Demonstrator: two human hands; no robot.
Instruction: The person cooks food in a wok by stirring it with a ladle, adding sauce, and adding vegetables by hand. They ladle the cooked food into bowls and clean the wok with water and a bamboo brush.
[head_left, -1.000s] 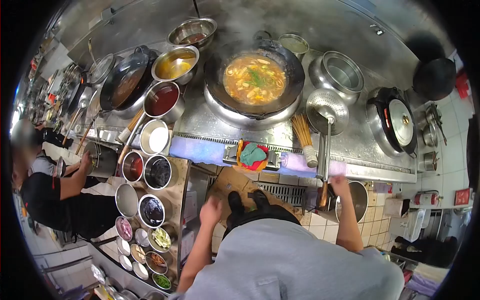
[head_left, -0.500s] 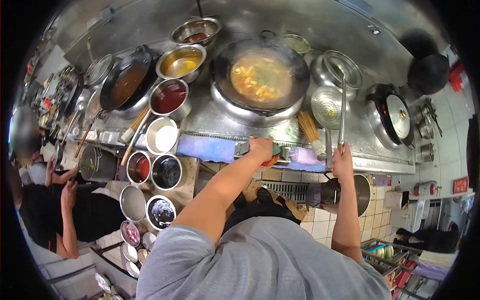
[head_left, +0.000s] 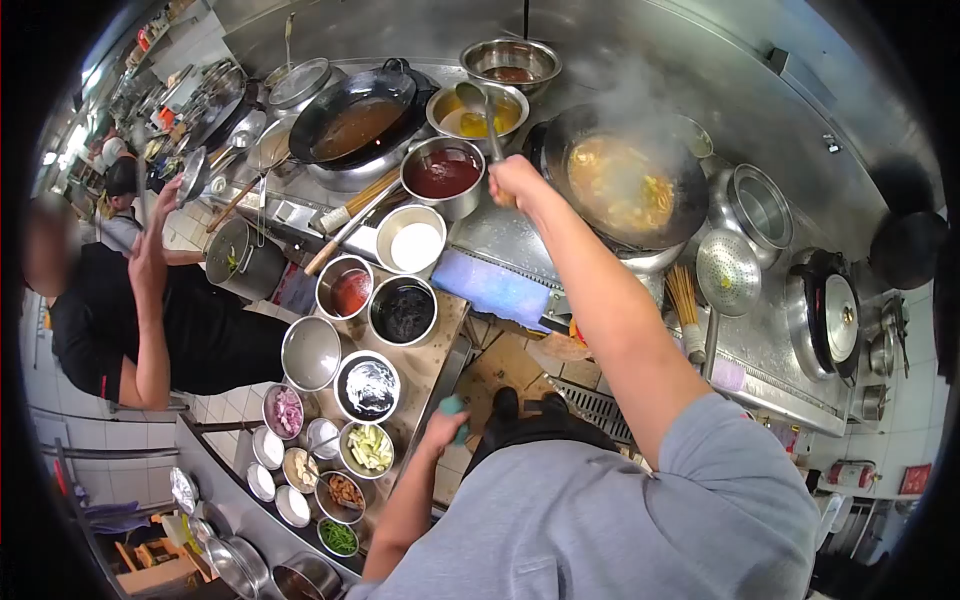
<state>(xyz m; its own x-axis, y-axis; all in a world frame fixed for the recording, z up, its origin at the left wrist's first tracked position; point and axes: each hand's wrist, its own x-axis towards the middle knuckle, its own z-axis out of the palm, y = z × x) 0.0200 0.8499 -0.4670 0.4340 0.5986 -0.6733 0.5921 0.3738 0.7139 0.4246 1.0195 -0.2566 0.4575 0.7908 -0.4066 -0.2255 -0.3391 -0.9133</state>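
Note:
My right hand (head_left: 515, 182) is closed round the handle of a ladle (head_left: 493, 135). The ladle's bowl is at a steel bowl of yellow oil (head_left: 432, 112); whether it dips into the oil I cannot tell. A pot of dark red sauce (head_left: 443, 175) stands just below that bowl. Low down, beside the side counter, my left hand (head_left: 440, 432) grips a teal folded cloth (head_left: 455, 408), partly hidden by the fingers. To the right of my right hand, a black wok (head_left: 690, 190) holds steaming orange-brown soup (head_left: 625, 185) with pale pieces in it.
Pots of white, red and dark seasonings (head_left: 403, 310) and small bowls of chopped ingredients (head_left: 367, 450) fill the side counter. A perforated skimmer (head_left: 728, 272) and bamboo brush (head_left: 684, 310) lie right of the wok. Another person (head_left: 165, 300) stands at left, arm raised, near a second wok (head_left: 350, 125).
The view has turned left. My right hand has carried the ladle from right of the wok to the oil bowl. My left hand has left the stove's front edge for the side counter.

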